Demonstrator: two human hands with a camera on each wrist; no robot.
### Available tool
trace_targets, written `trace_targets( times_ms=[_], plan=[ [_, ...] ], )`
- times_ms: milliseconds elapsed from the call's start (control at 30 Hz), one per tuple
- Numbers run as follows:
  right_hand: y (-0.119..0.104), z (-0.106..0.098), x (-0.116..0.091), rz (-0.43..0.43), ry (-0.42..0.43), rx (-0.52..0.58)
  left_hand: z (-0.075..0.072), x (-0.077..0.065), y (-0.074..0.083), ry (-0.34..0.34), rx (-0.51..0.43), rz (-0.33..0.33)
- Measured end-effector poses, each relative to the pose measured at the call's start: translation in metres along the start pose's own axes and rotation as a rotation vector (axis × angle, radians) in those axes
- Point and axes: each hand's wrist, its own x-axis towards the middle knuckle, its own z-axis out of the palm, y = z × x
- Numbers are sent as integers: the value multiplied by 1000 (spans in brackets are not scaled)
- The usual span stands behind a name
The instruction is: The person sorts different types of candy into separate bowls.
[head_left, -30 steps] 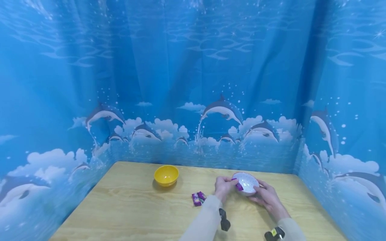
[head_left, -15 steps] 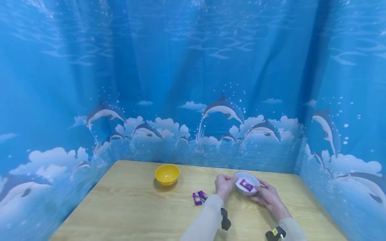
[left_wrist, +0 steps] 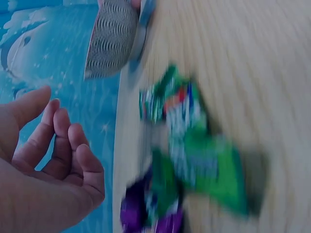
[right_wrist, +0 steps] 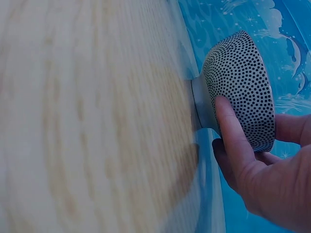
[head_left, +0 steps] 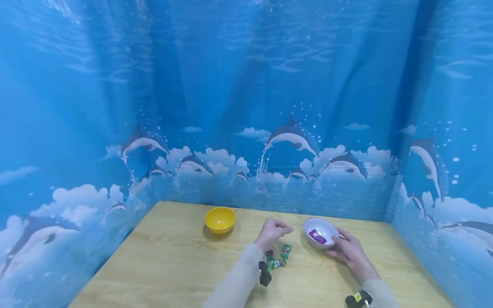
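Note:
My right hand (head_left: pixel 351 251) grips the near right side of a white bowl (head_left: pixel 326 226), thumb at the rim and fingers beneath. Small black dots cover the bowl's outside (right_wrist: pixel 238 82) in the right wrist view. Inside it lies a purple-wrapped candy (head_left: pixel 317 236). To the bowl's left, my left hand (head_left: pixel 271 234) hovers with loosely curled fingers and nothing in them. Below that hand, green-wrapped candies (head_left: pixel 275 264) lie on the table, blurred in the left wrist view. A purple wrapper (left_wrist: pixel 138 206) shows beside them, partly hidden by my left forearm in the head view.
A yellow bowl (head_left: pixel 220 220) stands at the back left of the wooden table (head_left: pixel 165 256). Behind the table and along both sides hangs a blue curtain (head_left: pixel 215 85) printed with dolphins.
The purple candy has been let go into the white bowl. My left hand has drawn back leftward from the rim, uncovering green candies. My right hand still holds the bowl.

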Motion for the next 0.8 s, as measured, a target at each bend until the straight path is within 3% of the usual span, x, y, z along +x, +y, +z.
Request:
trace_targets(
  times_ms=[367,633,800],
  plan=[
    [-2,-2,0,-1,-1,-15,-44,-2,-11,36,-11,-6],
    [-2,-3,0,-2,-10,-21,-68,-12,-15,-9,14,-25],
    [-3,-1,1,0,-7,-23,-79,-15,-22,0,58,-36]
  ],
)
